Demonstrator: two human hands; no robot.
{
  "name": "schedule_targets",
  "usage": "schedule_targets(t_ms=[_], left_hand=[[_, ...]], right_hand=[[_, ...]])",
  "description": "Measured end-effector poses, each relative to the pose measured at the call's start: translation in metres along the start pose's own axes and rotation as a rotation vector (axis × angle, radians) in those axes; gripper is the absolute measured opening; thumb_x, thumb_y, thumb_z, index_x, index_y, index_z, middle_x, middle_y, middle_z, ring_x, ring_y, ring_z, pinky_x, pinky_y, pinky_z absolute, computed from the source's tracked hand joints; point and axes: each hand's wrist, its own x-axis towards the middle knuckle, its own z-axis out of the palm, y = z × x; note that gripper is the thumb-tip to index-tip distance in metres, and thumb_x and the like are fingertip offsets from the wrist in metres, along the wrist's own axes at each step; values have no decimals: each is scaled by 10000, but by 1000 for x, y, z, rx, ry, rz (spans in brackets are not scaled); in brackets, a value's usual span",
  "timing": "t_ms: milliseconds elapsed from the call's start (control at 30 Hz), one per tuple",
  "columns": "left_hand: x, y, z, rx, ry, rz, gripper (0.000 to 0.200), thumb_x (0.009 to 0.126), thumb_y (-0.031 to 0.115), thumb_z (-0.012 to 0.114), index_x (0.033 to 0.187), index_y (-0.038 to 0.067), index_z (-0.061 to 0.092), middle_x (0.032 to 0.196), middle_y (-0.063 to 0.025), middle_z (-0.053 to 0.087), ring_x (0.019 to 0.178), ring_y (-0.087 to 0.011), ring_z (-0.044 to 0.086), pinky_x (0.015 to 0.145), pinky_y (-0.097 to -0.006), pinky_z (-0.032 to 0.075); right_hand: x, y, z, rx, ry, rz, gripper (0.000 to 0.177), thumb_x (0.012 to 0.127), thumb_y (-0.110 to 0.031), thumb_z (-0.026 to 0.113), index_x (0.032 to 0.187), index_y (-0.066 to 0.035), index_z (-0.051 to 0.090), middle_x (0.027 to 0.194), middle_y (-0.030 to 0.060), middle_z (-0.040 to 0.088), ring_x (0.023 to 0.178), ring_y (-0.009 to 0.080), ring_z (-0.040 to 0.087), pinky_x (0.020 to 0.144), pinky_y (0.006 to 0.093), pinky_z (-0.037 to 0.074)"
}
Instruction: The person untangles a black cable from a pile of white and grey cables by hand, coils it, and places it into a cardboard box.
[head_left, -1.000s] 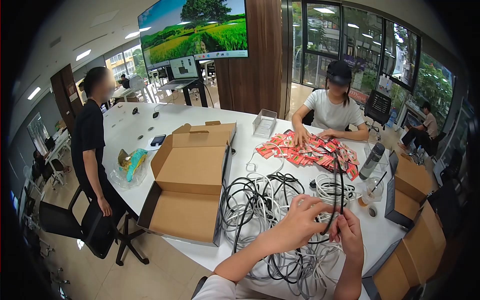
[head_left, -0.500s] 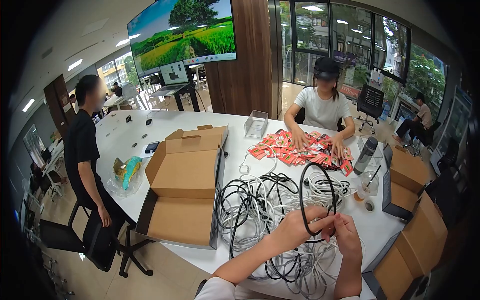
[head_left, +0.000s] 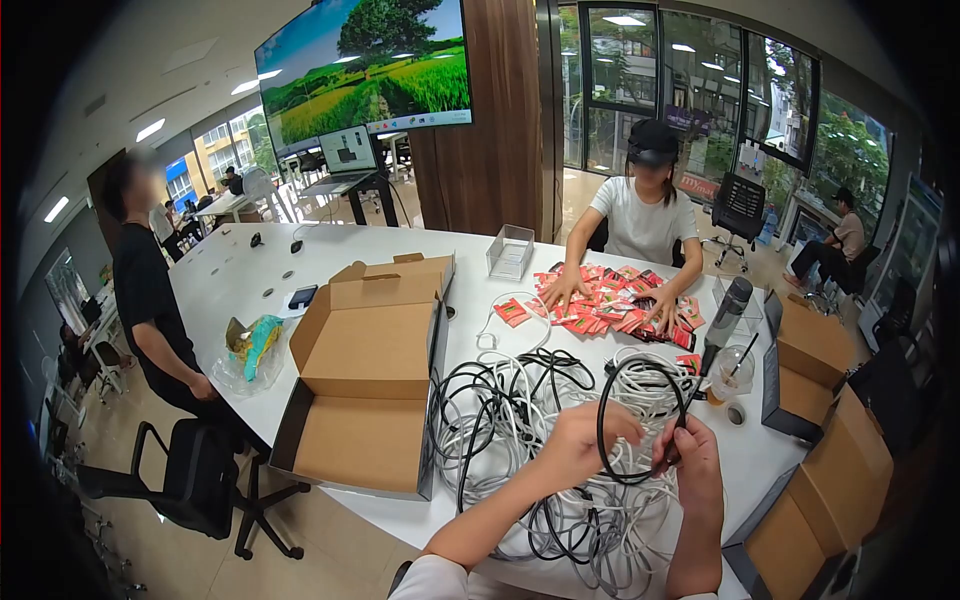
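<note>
Cable (head_left: 600, 432), slim and black, curves into a loop.

Cable loop (head_left: 600, 430): plain black. Cable pile (head_left: 500, 400): black, white and grey mixed. Tabletop (head_left: 220, 285): white. Packets (head_left: 608, 305): red with white and black patches. 3 boxes (head_left: 370, 345): brown inside, dark grey outside. Wrapper (head_left: 260, 343): teal and yellow. Bottle (head_left: 725, 320): dark grey, black top. Left co-worker's shirt (head_left: 148, 285): black. Right co-worker's shirt (head_left: 645, 222): white.
</note>
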Motion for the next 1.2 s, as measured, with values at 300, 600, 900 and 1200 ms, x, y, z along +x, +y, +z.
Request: schedule_targets(t_ms=[300, 600, 900, 1200], left_hand=[[-2, 2, -10, -1151, -27, -520, 589, 960, 502, 387, 1240, -7, 490, 1165, -170, 594, 1053, -230, 594, 916, -364, 456], [5, 20, -16, -729, -84, -468, 182, 805, -74, 650, 969, -29, 587, 1205, -208, 578, 1037, -220, 621, 908, -315, 512], [4, 25, -5, -472, 75, -307, 169, 870, -92, 540, 1016, -42, 609, 1170, -181, 622, 1001, -198, 636, 874, -307, 513], [5, 40, -29, -368, 17, -94, 153, 820, -48, 614, 957, 9, 654, 1164, -174, 639, 1015, -266, 650, 883, -333, 489]], right_hand=[[-9, -17, 9, -524, -249, 15, 181, 923, -125, 471, 845, -16, 592, 596, -57, 442, 536, 28, 344, 472, 224, 265], [-1, 0, 0, -311, 38, -79, 154, 914, -124, 602, 982, 3, 550, 782, 7, 581, 628, 49, 520, 568, 196, 439], [0, -1, 11, -227, 125, -174, 174, 900, -135, 627, 994, -12, 546, 806, 12, 577, 652, 62, 551, 593, 205, 463], [2, 30, -18, 201, 31, -173, 408, 899, -401, 590, 914, -4, 493, 585, 19, 460, 426, 138, 489, 480, 315, 476]])
